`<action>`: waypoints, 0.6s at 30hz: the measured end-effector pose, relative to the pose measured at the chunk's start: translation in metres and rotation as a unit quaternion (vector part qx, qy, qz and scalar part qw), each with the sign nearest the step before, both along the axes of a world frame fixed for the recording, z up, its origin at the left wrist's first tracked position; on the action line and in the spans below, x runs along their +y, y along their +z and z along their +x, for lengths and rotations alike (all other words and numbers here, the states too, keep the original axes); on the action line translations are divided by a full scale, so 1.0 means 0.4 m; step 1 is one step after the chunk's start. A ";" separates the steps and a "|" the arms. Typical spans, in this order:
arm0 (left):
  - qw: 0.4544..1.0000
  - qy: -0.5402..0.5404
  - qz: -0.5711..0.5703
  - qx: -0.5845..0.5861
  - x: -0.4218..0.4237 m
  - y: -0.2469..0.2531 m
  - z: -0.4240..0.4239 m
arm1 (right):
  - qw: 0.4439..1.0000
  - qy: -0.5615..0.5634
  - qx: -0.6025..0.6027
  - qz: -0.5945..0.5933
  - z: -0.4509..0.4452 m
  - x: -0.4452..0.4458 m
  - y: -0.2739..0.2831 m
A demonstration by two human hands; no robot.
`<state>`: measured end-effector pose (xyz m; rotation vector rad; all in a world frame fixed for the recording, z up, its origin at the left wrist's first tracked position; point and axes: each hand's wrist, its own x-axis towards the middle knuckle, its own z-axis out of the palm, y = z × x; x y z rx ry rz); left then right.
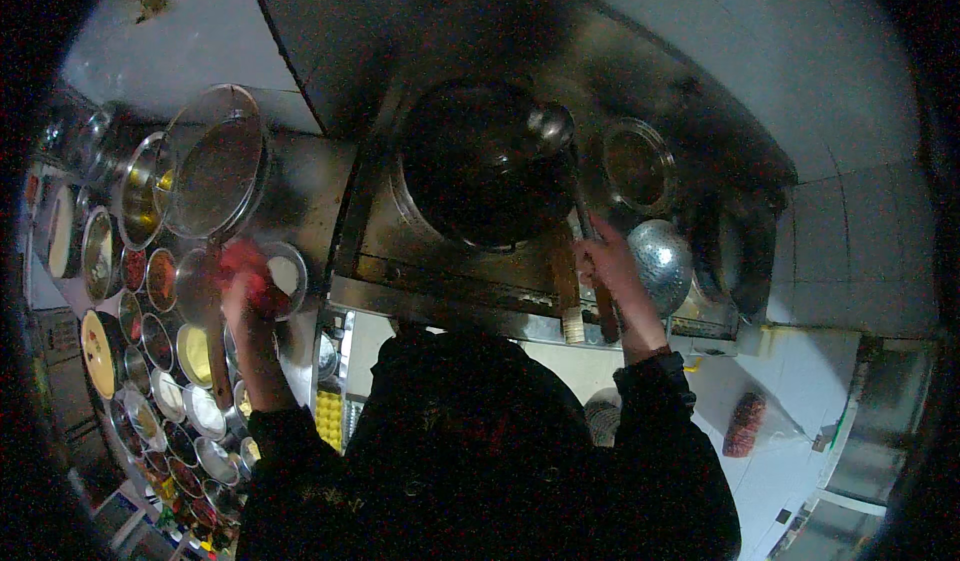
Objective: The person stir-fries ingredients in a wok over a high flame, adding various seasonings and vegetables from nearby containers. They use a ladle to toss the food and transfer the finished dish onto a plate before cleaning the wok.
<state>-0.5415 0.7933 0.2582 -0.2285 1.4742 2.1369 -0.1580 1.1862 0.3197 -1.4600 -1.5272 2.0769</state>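
My right hand (604, 253) grips the long handle of a metal ladle. The ladle's bowl (551, 127) is over the right side of a large dark wok (480, 178) on the stove, whose contents are too dark to make out. On the left, my left hand (238, 291) is closed on a blurred red cloth (251, 264), beside a bowl of white contents (283, 274). A large round strainer (214, 159) rests on a vessel just beyond this hand, and its wooden handle (218, 358) runs down next to my wrist.
Several seasoning bowls, one with yellow powder (195, 354), crowd the left counter. Right of the wok are a round metal pot (639, 165) and a perforated skimmer (660, 264). A bamboo brush (572, 321) lies at the stove's front edge. A bag of reddish contents (745, 424) is at lower right.
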 end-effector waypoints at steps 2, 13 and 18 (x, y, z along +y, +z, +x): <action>0.998 -0.058 0.019 -0.012 -0.019 -0.084 0.045 | 0.908 0.117 -0.179 0.359 0.017 -0.026 -0.077; 0.837 -0.433 0.079 -0.325 0.382 -0.171 0.450 | 0.989 0.097 -0.026 0.106 -0.107 -0.194 -0.205; 0.825 -0.434 0.108 -0.346 0.437 0.037 0.456 | 0.829 0.144 -0.241 0.483 0.090 -0.097 -0.164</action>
